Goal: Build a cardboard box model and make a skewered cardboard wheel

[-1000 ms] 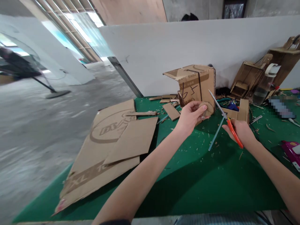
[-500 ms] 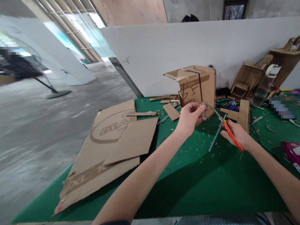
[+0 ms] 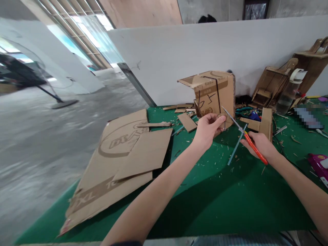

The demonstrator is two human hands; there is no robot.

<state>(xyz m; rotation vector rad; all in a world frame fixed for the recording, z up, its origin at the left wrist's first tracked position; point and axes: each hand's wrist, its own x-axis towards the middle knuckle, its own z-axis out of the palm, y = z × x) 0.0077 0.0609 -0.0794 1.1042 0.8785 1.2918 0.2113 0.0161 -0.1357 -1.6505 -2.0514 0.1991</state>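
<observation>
My left hand (image 3: 208,130) pinches a small piece of cardboard (image 3: 222,120) between thumb and fingertips, in front of a standing cardboard box (image 3: 215,92) with black marker lines. Part of the small piece is hidden by my fingers. In my right hand (image 3: 257,145) is a pair of scissors (image 3: 252,145) with orange-red handles, blades pointing up and left toward the piece. The blades look nearly closed and seem apart from the cardboard. Below the scissors a translucent bluish stick (image 3: 234,152) lies on the green table (image 3: 205,205).
Large flat cardboard sheets (image 3: 120,147) cover the table's left side. Cardboard scraps (image 3: 187,122) lie by the box. To the right are an L-shaped cardboard piece (image 3: 266,124), a water bottle (image 3: 289,92), a phone (image 3: 309,118) and a magenta tool (image 3: 319,165). A white partition (image 3: 164,65) stands behind.
Both hands stay almost in place. The scissors have shifted slightly, their blades looking a little closer together. My right thumb has moved in closer to the handles.
</observation>
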